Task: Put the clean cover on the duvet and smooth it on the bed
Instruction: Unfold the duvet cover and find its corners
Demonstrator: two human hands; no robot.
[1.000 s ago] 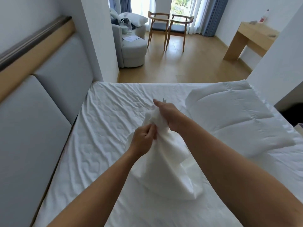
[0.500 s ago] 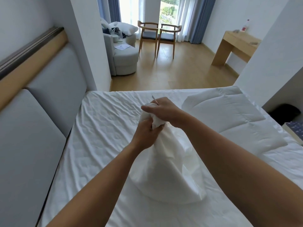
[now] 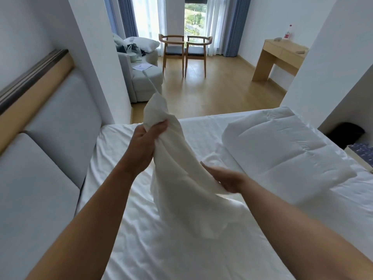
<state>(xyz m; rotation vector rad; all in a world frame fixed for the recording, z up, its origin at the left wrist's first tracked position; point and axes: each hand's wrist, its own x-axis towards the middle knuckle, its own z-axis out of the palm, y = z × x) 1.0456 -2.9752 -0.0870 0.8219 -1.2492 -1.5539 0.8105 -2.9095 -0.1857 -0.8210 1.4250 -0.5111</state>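
Left hand (image 3: 148,142) is raised over the middle of the bed. Its fingers are curled tight round a bunched corner of the white duvet cover (image 3: 177,178). That corner sticks up above the fist, w/ a thin tie (image 3: 150,81) pointing up from its tip. The rest of the cover hangs down from the grip & pools on the wrinkled bed sheet (image 3: 141,245), near the person.

Right hand (image 3: 224,178) sits lower & to the right, well apart from the left hand. Its fingers are straight & relaxed against the hanging cloth, w/ the cover's edge draped over them. It touches the cover but isn't clamped on it, as far as the view shows.

The duvet (image 3: 282,156), white & quilted, lies folded on the right side of the bed, apart from the cover & both hands. A grey padded headboard (image 3: 50,142) w/ a wood rail on top runs along the left.

Far side has a wood floor. 2 wooden chairs (image 3: 173,50) stand side by side in front of a window w/ blue curtains. A grey sofa (image 3: 145,81) at far left carries a white pillow (image 3: 144,44) & a sheet of paper (image 3: 142,66). A wooden counter (image 3: 264,63) stands at far right against the wall, w/ a red-labelled bottle (image 3: 288,33) upright on it.
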